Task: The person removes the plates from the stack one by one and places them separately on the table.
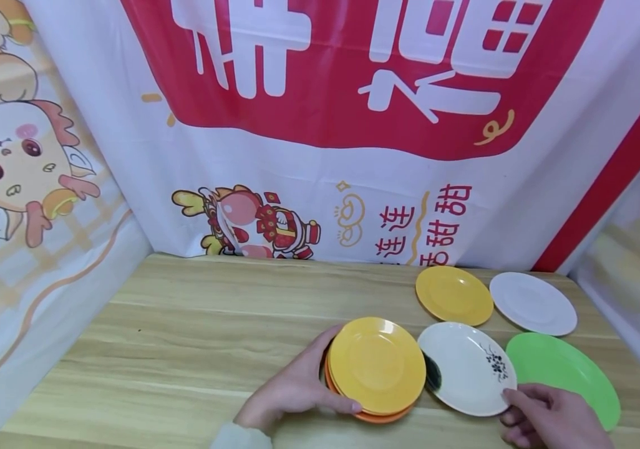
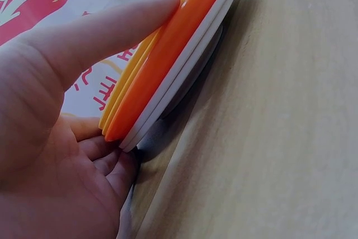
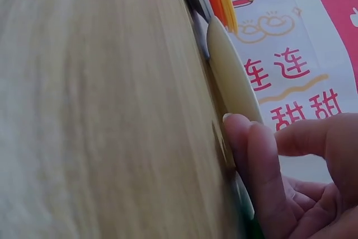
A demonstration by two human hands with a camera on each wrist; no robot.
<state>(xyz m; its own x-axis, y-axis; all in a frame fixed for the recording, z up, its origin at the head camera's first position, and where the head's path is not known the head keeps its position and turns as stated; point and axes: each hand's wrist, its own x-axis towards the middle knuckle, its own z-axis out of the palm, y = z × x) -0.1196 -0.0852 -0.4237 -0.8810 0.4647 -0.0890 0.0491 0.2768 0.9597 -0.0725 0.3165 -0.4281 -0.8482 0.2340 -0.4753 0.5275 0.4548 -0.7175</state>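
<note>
My left hand grips a stack of small round plates from its left side, thumb over the near rim and fingers around the far side. A yellow plate tops the stack. In the left wrist view an orange plate shows beneath the yellow ones, with white plates lower still and something dark under them. To the right of the stack is a white plate with a dark floral print, tilted slightly in the right wrist view. My right hand pinches its right rim between thumb and fingers.
A green plate lies at the right, partly behind my right hand. Behind it are a yellow plate and a plain white plate. The wooden table meets a printed cloth at the back and sides.
</note>
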